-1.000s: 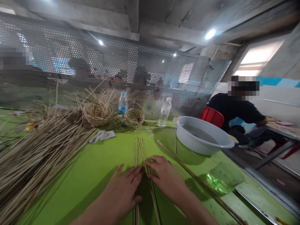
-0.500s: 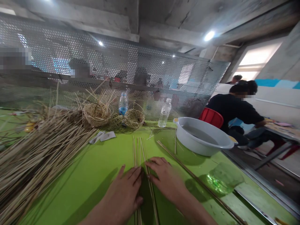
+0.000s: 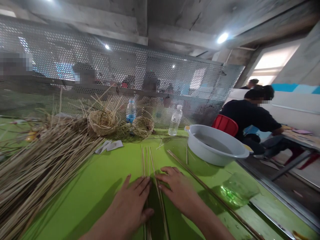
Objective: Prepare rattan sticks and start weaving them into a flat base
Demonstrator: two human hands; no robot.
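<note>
My left hand [image 3: 132,201] lies flat on the green table [image 3: 100,180], fingers stretched out over a small bunch of thin cane strips [image 3: 147,160] that run away from me. Beside it my right hand [image 3: 177,190] also rests flat, its fingertips touching the right side of the same strips. Neither hand grips anything. A single long strip [image 3: 200,183] lies diagonally to the right of my right hand.
A big pile of cane strips [image 3: 42,160] fills the left side. Half-woven baskets [image 3: 105,121] and two water bottles [image 3: 131,110] stand by the perforated metal screen. A white basin of water [image 3: 215,145] and a green glass [image 3: 237,190] sit right. A person in black [image 3: 250,115] sits beyond.
Both hands stay on the strips and have shifted only slightly. The strips between them look a little more spread. The person at the right has turned their head.
</note>
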